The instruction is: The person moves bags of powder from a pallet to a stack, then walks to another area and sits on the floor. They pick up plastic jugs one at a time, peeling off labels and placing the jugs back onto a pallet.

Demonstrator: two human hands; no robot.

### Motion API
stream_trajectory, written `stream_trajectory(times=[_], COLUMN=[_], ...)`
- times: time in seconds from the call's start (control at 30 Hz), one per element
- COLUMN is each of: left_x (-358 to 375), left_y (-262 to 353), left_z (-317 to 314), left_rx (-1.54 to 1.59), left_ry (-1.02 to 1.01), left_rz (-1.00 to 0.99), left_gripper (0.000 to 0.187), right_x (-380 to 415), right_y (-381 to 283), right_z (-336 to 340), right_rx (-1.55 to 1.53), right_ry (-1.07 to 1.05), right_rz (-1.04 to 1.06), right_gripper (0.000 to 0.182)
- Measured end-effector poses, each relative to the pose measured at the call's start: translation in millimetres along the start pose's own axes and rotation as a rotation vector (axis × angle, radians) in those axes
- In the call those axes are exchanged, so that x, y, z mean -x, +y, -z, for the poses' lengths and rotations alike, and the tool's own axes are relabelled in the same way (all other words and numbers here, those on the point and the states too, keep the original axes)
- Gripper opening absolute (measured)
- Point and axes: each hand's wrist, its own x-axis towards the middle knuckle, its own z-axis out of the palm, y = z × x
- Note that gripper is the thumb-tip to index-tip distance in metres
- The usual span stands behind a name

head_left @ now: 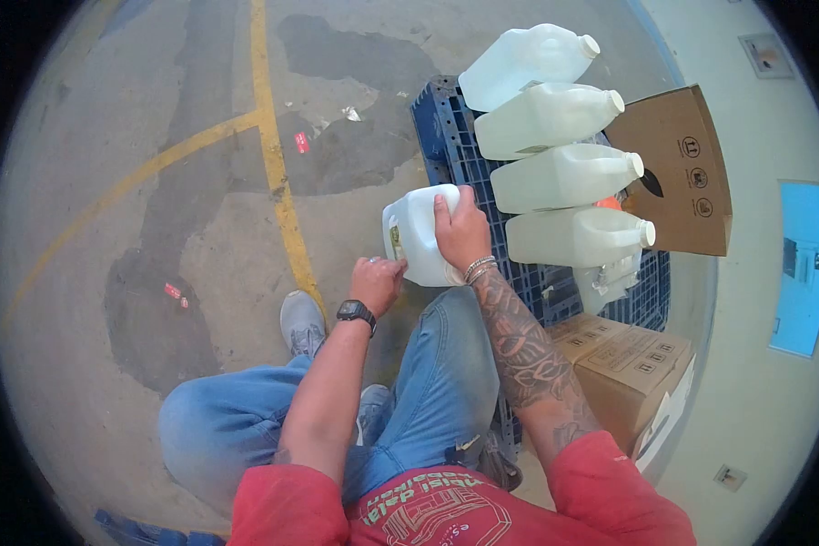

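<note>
A white translucent plastic jug (419,223) is tilted above my knees, its base side facing left. My right hand (464,227) grips its right part, thumb on top, the other fingers hidden around the far side. On the jug's left side is a small greenish-yellow label (396,238). My left hand (378,282) is at the lower edge of that side, fingers curled and fingertips touching the jug near the label; what they pinch, if anything, is too small to make out. Several similar capped jugs (555,177) lie in a row to the right.
The row lies on a blue plastic pallet (441,123). An open cardboard box (673,173) stands behind it, and another carton (628,364) is near my right elbow. Yellow lines (278,173) and red scraps (301,142) mark the concrete floor. A pale wall (746,300) runs along the right.
</note>
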Motion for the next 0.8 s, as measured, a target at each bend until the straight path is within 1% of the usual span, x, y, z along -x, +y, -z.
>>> stream_trajectory(times=[0.43,0.63,0.8], left_x=[14,15,16], left_y=[17,14,10], left_z=[-22,-25,-25], left_rx=[-0.029,-0.053,0.006], left_ry=[0.176,0.206,0.232], left_rz=[0.039,0.042,0.048], left_gripper=[0.013,0.014,0.012], right_x=[0,1,2], right_y=[2,-1,-1], right_z=[-1,-3,-3], right_rx=[-0.006,0.014,0.02], right_ry=[0.003,0.009,0.025], right_rz=[0.003,0.004,0.01], right_gripper=[0.041,0.04,0.041])
